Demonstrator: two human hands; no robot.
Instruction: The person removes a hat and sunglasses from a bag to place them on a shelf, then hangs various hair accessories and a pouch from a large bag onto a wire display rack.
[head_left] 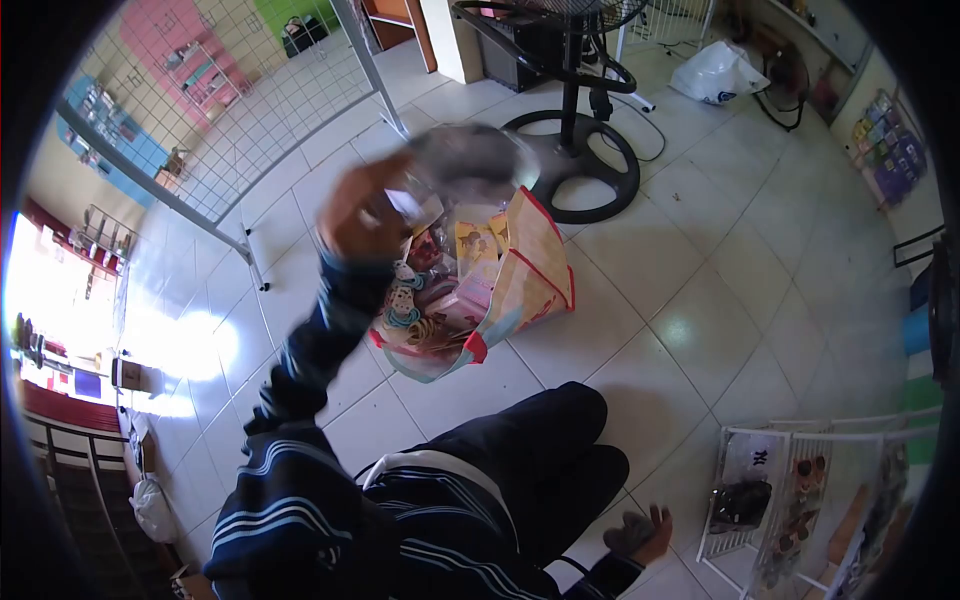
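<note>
Left hand (362,215) raised high, motion-blurred, closed around a clear plastic packet (470,160) with something dark and round inside; fingers wrapped at packet's near-left corner, exact finger pinch too smeared to read. Packet sticking out up and to the right of the grip, held in the air, not touching anything else. Dark sleeve with pale stripes (300,370) running down from that hand toward the camera.

Directly below and just right of the grip: open shopping bag (530,270), pink-cream sides with red trim, sitting on white tiled floor (720,300), mouth gaping upward. Inside bag: packets of hair ties and small accessories (420,310), yellow-carded item (475,245) near the top. Held packet hovering just above bag's far rim.

Right hand (645,533) low at bottom of view, well apart from the left grip, fingers curled onto a small dark fuzzy thing (628,535); cannot tell what it is. Beside that hand, to its right: white wire rack (760,490) with packaged goods, one dark item in a printed packet.

Beyond the raised grip: black fan stand base (575,165) on floor, just behind packet. Left of grip: white wire grid panel (240,110) standing upright. Far right beyond: white plastic bag (720,75) on floor.
</note>
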